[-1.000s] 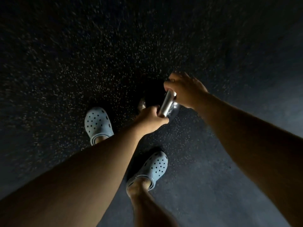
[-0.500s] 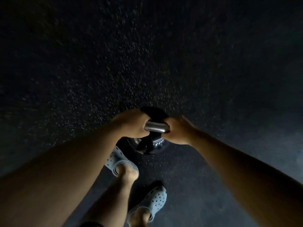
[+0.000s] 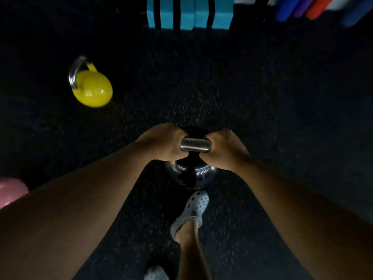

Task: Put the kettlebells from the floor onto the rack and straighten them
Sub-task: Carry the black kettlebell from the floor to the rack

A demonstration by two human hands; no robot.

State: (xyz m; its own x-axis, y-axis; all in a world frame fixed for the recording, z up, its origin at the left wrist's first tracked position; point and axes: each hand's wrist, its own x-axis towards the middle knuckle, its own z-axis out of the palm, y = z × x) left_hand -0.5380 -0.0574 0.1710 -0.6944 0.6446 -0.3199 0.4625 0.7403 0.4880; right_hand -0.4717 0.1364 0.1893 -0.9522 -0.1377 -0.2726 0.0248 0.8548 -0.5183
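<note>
A black kettlebell [image 3: 190, 176] with a steel handle hangs off the floor in front of me. My left hand [image 3: 163, 143] grips the left end of the handle and my right hand [image 3: 221, 149] grips the right end. A yellow kettlebell [image 3: 91, 88] lies tipped on the dark rubber floor to the far left, its steel handle pointing up-left. A pink object [image 3: 11, 190], possibly another kettlebell, shows at the left edge, partly hidden by my left arm. No rack is in view.
Blue and black blocks [image 3: 188, 13] stand at the top centre. Coloured rolled mats [image 3: 314, 7] lean at the top right. My feet in pale clogs [image 3: 193, 211] step on the speckled floor below the black kettlebell.
Both hands have lifted the black kettlebell off the floor and carried it forward. My view has swung up, bringing the yellow kettlebell, the blocks and the mats into sight.
</note>
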